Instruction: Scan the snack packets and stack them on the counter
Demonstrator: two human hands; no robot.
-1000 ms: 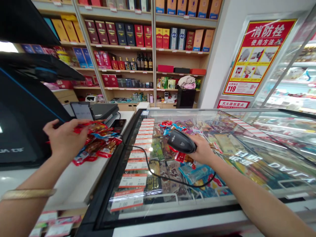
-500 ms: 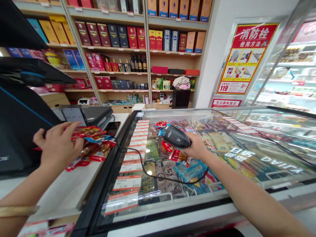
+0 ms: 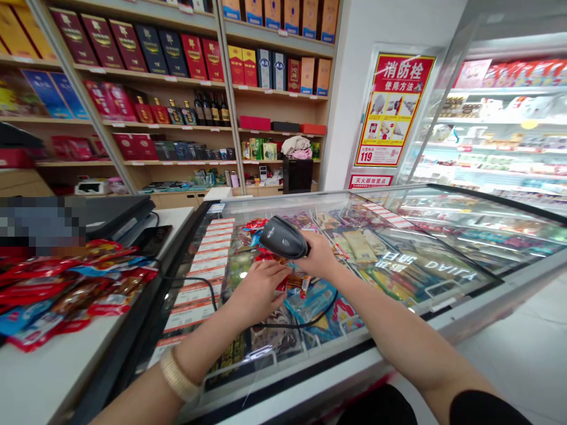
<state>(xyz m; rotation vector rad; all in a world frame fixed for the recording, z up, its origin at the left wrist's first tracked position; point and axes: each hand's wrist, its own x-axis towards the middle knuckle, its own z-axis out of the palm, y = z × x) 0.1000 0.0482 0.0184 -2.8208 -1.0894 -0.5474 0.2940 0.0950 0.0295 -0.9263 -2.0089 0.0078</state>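
My right hand [image 3: 319,255] is wrapped round the handle of a black barcode scanner [image 3: 284,237], held above the glass top of a freezer [image 3: 266,206]. Just below the scanner, my left hand [image 3: 259,290] reaches onto small red snack packets [image 3: 297,284] lying on the glass. Its fingers are bent over them, and whether they grip one cannot be made out. More red and blue packets [image 3: 80,289] lie in a pile on the white counter [image 3: 84,366] at the left. The scanner's black cable [image 3: 287,324] loops across the freezer glass.
A black phone [image 3: 153,241] lies on the counter beside a dark machine [image 3: 113,215]. Price labels [image 3: 199,271] line the freezer's left side. Shelves of boxes and bottles [image 3: 212,109] stand behind. A red poster [image 3: 394,109] hangs on the wall.
My left hand has moved right, from the packets on the counter to those on the freezer glass under the scanner. The view has turned right. My right hand still holds the scanner.
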